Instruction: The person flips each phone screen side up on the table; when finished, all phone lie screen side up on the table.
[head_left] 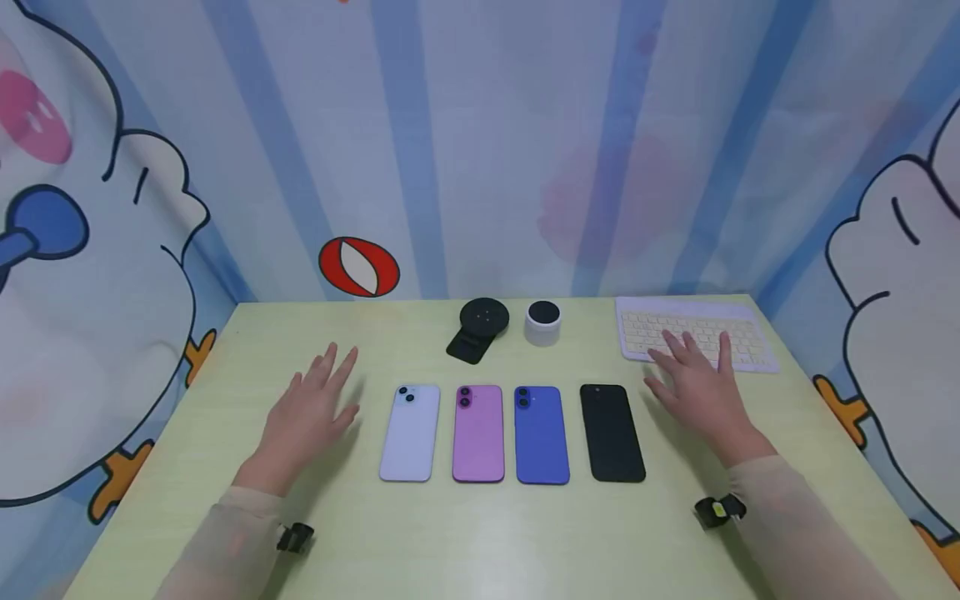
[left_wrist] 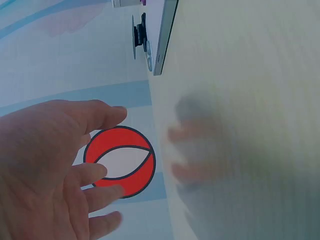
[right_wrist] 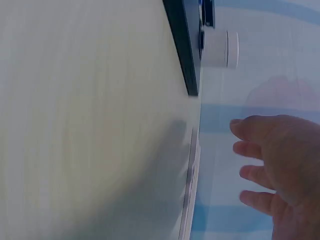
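Four phones lie face down in a row: a pale lavender phone (head_left: 409,437), a pink phone (head_left: 478,437), a blue phone (head_left: 542,437) and a black phone (head_left: 612,435). My left hand (head_left: 306,421) hovers over the table left of the lavender phone, fingers spread, holding nothing; its shadow falls on the table. On the other side, my right hand (head_left: 699,392) hangs between the black phone and the white keyboard (head_left: 637,333), overlapping the keyboard's front edge in the head view. Its fingers are spread too, with nothing in them, and in the right wrist view the keyboard's edge shows below.
Behind the phones stand a black round-topped stand (head_left: 483,317) and a small white cylinder with a black top (head_left: 542,327). A printed fabric backdrop (head_left: 502,150) rises along the back and both sides of the pale table (head_left: 480,550).
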